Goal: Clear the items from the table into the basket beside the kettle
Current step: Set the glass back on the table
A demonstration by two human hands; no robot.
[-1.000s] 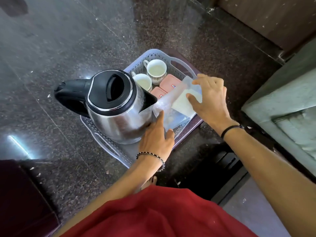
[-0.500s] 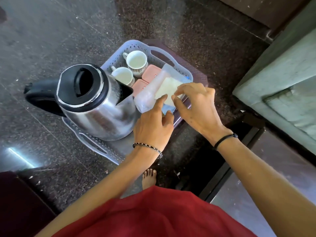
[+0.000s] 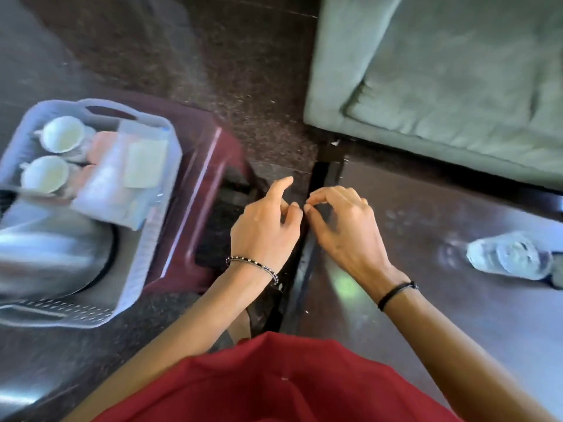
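A pale grey plastic basket [image 3: 170, 138] sits at the left on a maroon stool [image 3: 210, 166]. Inside it lie two white cups [image 3: 62, 138], pink boxes [image 3: 102, 143] and a clear plastic bag [image 3: 128, 175] with a pale packet in it. The steel kettle [image 3: 51, 248] stands in the basket's near end, blurred. A clear plastic bottle [image 3: 508, 257] lies on its side on the dark table [image 3: 426, 269] at the right. My left hand [image 3: 265, 226] and my right hand [image 3: 344, 226] hover close together over the gap between stool and table, both empty with fingers loosely curled.
A grey-green sofa cushion [image 3: 441, 71] fills the upper right, just behind the table. Dark speckled stone floor [image 3: 243, 71] lies between the stool and the sofa. My red garment [image 3: 274, 382] covers the bottom of the view.
Both hands have let go of the plastic bag, which now lies in the basket, and have drawn back to the right. The view has swung right, bringing in the table and bottle.
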